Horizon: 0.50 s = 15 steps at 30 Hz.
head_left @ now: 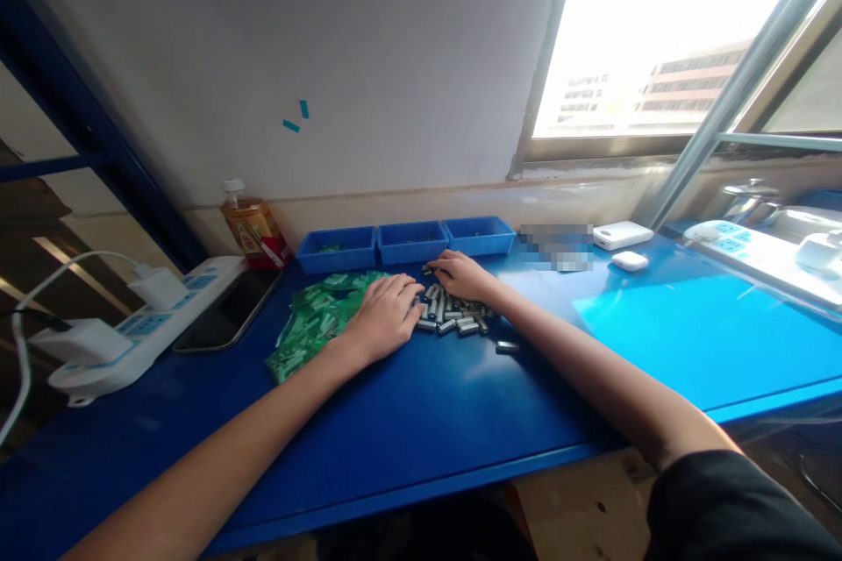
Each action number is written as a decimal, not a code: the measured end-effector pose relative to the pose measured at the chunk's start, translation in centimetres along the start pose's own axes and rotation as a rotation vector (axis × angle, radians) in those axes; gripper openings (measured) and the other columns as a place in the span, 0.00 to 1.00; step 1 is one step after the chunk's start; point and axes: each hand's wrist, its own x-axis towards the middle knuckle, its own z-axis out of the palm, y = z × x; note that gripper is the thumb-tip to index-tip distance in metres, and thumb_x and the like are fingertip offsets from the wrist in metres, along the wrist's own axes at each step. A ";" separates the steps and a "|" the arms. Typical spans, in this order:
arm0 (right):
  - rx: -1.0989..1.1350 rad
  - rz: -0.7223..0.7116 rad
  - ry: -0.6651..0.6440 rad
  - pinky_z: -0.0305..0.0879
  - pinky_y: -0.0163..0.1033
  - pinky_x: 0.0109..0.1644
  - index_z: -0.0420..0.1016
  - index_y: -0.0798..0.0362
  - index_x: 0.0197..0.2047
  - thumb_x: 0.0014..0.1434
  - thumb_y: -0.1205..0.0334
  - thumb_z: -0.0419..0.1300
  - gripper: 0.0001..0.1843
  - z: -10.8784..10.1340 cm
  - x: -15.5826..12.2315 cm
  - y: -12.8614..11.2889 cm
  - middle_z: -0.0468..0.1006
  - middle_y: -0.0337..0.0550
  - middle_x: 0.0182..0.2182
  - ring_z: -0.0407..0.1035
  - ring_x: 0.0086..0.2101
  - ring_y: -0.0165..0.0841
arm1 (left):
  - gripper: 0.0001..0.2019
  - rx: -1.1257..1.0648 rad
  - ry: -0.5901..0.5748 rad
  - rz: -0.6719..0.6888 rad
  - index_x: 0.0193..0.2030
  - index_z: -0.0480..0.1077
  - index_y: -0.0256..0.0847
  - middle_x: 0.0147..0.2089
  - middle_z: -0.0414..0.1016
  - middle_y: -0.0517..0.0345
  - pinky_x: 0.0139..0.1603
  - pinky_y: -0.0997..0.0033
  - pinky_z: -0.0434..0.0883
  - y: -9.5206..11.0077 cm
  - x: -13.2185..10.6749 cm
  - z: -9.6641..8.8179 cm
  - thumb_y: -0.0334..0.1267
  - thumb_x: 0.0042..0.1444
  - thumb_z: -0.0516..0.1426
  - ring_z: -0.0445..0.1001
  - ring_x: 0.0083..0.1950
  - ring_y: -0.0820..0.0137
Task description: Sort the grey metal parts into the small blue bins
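Observation:
My left hand (pixel 388 316) lies palm down at the right edge of a pile of green, clear-looking small packets (pixel 316 324), its fingers stretched toward a heap of short silver metal pieces (pixel 451 308). Just behind that heap, my right hand (pixel 466 276) has its fingers bent and closed at the tips around a small metal piece (pixel 427 269). One loose metal piece (pixel 507 348) lies apart, nearer the front. Behind both hands stand three blue bins: the left bin (pixel 338 259) has some green bits in it, while the middle bin (pixel 413 252) and right bin (pixel 480 244) hold small items too small to name.
On the left are a power strip (pixel 217 272) with white plugs, a dark phone (pixel 227 316) and a bottle (pixel 246 215). White boxes (pixel 622 235) and another power strip (pixel 756 254) lie to the right. A metal post (pixel 717 105) rises by the window.

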 end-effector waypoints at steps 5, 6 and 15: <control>-0.020 -0.051 -0.001 0.62 0.37 0.51 0.80 0.54 0.42 0.60 0.69 0.51 0.15 -0.3 -1.3 -0.2 0.78 0.47 0.41 0.70 0.44 0.37 | 0.16 -0.013 -0.056 -0.034 0.53 0.68 0.44 0.57 0.68 0.51 0.62 0.51 0.55 0.4 -1.4 -0.7 0.44 0.62 0.48 0.61 0.61 0.58; -0.012 -0.056 0.000 0.62 0.36 0.49 0.80 0.54 0.40 0.59 0.69 0.52 0.15 -0.5 -1.7 -0.3 0.79 0.46 0.40 0.71 0.43 0.37 | 0.17 -0.012 -0.087 -0.037 0.54 0.67 0.45 0.58 0.68 0.51 0.62 0.49 0.54 0.4 -1.7 -0.8 0.45 0.61 0.48 0.60 0.62 0.57; 0.039 -0.030 -0.108 0.62 0.34 0.46 0.79 0.50 0.46 0.59 0.68 0.54 0.15 -0.6 0.4 -1.0 0.78 0.44 0.39 0.71 0.40 0.34 | 0.23 0.019 -0.275 -0.053 0.62 0.59 0.49 0.67 0.58 0.51 0.64 0.41 0.46 0.2 -2.4 -1.5 0.49 0.61 0.48 0.54 0.67 0.54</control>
